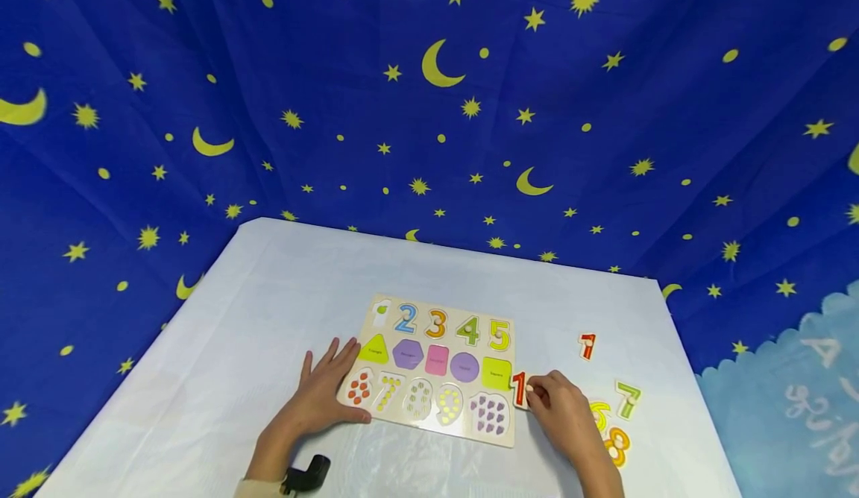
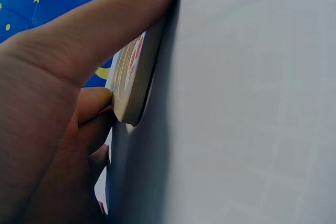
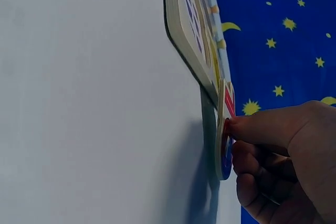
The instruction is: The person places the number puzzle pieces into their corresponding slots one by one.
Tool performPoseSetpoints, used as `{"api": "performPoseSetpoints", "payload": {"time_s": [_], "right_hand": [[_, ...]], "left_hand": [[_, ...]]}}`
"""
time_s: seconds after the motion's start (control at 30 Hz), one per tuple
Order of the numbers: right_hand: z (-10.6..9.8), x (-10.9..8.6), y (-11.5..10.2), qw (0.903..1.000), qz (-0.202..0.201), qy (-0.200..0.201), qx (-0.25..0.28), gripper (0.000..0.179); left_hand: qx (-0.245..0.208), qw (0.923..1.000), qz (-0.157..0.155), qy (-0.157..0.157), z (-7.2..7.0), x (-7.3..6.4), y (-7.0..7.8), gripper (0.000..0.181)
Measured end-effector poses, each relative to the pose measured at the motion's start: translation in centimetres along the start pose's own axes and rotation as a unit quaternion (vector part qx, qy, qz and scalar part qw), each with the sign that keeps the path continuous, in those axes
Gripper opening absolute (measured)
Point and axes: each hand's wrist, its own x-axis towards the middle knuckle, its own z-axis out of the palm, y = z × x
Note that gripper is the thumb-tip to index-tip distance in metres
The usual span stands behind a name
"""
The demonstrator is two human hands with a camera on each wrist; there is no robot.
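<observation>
A wooden number puzzle board (image 1: 459, 429) lies on the white table. My left hand (image 1: 322, 394) rests at its left edge, fingers spread, the thumb (image 2: 115, 17) stretched along the front edge. With thumb and fingertips my right hand (image 1: 564, 412) pinches a number piece (image 1: 520, 390) by its knob, at the board's right edge. That piece shows a red 1 and, in the right wrist view, a blue part too; fingers hide some of it. Knobbed pieces 2 to 5 sit in the top row, coloured shapes in the middle row. The 1 recess (image 1: 380, 313) and the bottom recesses show printed pictures.
Loose pieces lie right of the board: a red 1 (image 1: 587, 346), a green 7 (image 1: 627, 399), a yellow 6 (image 1: 600, 414) and an orange 8 (image 1: 617, 446), the 6 partly behind my right hand. Blue star-patterned cloth (image 1: 376, 110) hangs behind the table.
</observation>
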Motion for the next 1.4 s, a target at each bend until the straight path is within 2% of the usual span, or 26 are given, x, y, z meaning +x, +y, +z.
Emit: {"api": "performPoseSetpoints", "payload": {"time_s": [0.4, 0.67, 0.97, 1.4], "right_hand": [[0.8, -0.5, -1.1, 0.9994, -0.035, 0.006, 0.003, 0.009], [0.8, -0.7, -1.6, 0.9993, -0.038, 0.000, -0.005, 0.007], [1.0, -1.2, -2.2, 0.9971, -0.074, 0.016, -0.001, 0.007], [1.3, -1.6, -3.4, 0.9955, -0.094, -0.010, 0.003, 0.006]], "left_hand": [[-0.004, 1.0000, -0.001, -0.002, 0.0, -0.1, 0.0, 0.128], [0.001, 1.0000, 0.001, -0.002, 0.0, -0.1, 0.0, 0.128], [0.001, 1.0000, -0.003, -0.003, 0.0, 0.0, 0.0, 0.129], [0.001, 1.0000, -0.003, -0.002, 0.0, 0.0, 0.1, 0.129]]}}
